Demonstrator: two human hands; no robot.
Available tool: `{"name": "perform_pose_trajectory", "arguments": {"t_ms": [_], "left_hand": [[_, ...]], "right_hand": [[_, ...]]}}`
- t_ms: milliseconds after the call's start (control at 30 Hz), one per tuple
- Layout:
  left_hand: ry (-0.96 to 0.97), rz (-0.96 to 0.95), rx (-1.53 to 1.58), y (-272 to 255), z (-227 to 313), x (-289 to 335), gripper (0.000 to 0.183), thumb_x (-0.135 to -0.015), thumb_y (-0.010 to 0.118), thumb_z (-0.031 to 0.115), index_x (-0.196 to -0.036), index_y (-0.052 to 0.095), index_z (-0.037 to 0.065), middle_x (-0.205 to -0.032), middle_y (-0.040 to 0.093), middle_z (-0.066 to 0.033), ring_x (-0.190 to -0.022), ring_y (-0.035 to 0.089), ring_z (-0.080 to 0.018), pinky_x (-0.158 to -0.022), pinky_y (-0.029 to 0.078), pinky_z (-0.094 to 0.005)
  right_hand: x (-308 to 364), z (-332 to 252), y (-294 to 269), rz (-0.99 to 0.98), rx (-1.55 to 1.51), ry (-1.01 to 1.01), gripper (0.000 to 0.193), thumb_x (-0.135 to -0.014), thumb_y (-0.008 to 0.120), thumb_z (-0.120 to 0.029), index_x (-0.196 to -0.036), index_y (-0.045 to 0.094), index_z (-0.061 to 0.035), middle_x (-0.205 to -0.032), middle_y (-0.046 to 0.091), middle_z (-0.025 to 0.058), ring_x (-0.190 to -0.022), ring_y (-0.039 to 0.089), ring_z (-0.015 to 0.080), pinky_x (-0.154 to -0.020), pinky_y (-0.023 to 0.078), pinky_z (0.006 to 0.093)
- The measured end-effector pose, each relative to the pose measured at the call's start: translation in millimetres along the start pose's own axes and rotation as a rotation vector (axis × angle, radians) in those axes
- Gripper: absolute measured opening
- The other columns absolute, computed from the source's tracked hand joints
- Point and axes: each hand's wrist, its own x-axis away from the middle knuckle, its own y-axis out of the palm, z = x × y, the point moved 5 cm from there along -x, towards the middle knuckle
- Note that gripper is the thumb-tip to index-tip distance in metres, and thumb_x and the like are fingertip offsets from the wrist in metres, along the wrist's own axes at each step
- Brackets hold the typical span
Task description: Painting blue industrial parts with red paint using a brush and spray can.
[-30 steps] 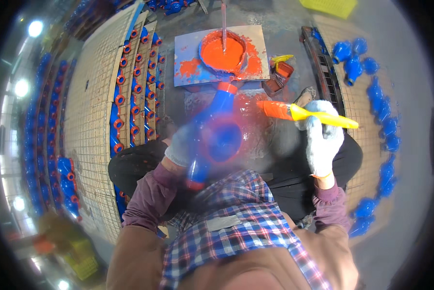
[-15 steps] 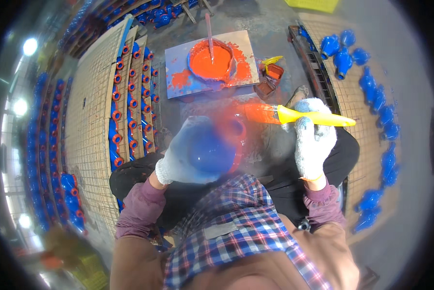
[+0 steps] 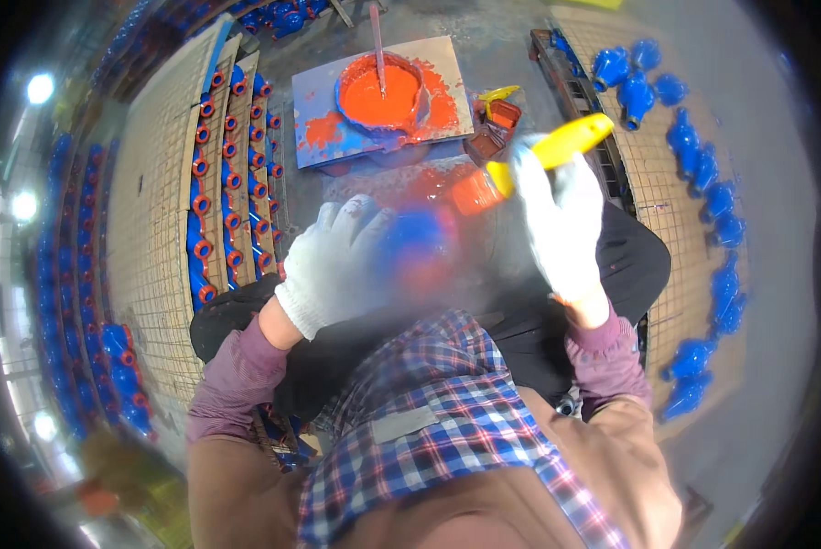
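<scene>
Left hand [image 3: 337, 261] and right hand [image 3: 561, 215] each clamp something: left of the paint bowl [image 3: 363, 125], racked fittings [image 3: 197, 221] with red rims look done; below it, the left holds a blurred, part-red blue fitting [image 3: 415, 240]; below right, the right grips a brush [image 3: 566, 142]; farther right, plain blue pieces [image 3: 636, 94] seem undone.

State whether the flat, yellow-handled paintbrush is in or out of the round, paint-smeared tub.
Out: the white-gloved right hand holds the paintbrush, its orange bristles apart from the tub.
</scene>
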Motion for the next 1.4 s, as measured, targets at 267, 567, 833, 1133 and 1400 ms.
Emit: {"name": "perform_pose_trajectory", "arguments": {"t_ms": [267,567,833,1133,1400], "left_hand": [[-0.161,-0.133,0.215,15,-15,5,0.066,-0.058,0.083,0.021,-0.117,0.058,0.009,-0.111,0.059,-0.0151,-0.094,0.061,-0.0358,-0.075,0.055,-0.0414],[-0.771,-0.201,1.507,76,-49,44,0.064,-0.075,0.075,0.028,-0.129,0.052,0.003,-0.117,0.062,-0.0084,-0.102,0.063,-0.0171,-0.091,0.051,-0.0291],[-0.956,-0.051,2.056,136,-43,81,0.089,-0.083,0.05,0.069,-0.141,0.035,0.003,-0.119,0.055,-0.0316,-0.087,0.067,-0.0426,-0.063,0.063,-0.0464],[-0.672,-0.07,1.36,138,-57,75,0.086,-0.086,0.044,0.071,-0.141,0.037,0.004,-0.123,0.055,-0.0298,-0.088,0.068,-0.0433,-0.062,0.063,-0.0484],[-0.812,-0.055,1.548,100,-41,90,0.071,-0.088,0.058,0.049,-0.141,0.041,0.005,-0.131,0.056,-0.0175,-0.112,0.061,-0.0312,-0.092,0.055,-0.0461]], "right_hand": [[8,-11,25,-0.17,-0.004,-0.337,0.014,-0.086,0.068,-0.011,-0.097,0.065,-0.0023,-0.084,0.064,0.0134,-0.073,0.066,0.0309,-0.064,0.051,0.0328],[23,18,36,-0.261,-0.384,-0.195,0.019,-0.083,0.066,0.002,-0.102,0.066,-0.0002,-0.099,0.064,0.0125,-0.089,0.066,0.023,-0.076,0.051,0.0289],[26,34,19,-0.149,-0.433,-0.051,0.021,-0.085,0.06,0.008,-0.105,0.062,0.0018,-0.103,0.06,0.0097,-0.095,0.06,0.0171,-0.084,0.047,0.0266],[35,25,9,-0.089,-0.351,-0.054,0.022,-0.083,0.061,0.009,-0.104,0.061,0.0002,-0.101,0.06,0.0082,-0.094,0.059,0.0164,-0.085,0.047,0.0265],[25,9,6,-0.099,-0.315,-0.085,0.023,-0.084,0.061,0.008,-0.105,0.062,0.0004,-0.1,0.061,0.0081,-0.093,0.06,0.0155,-0.081,0.048,0.0257]]}}
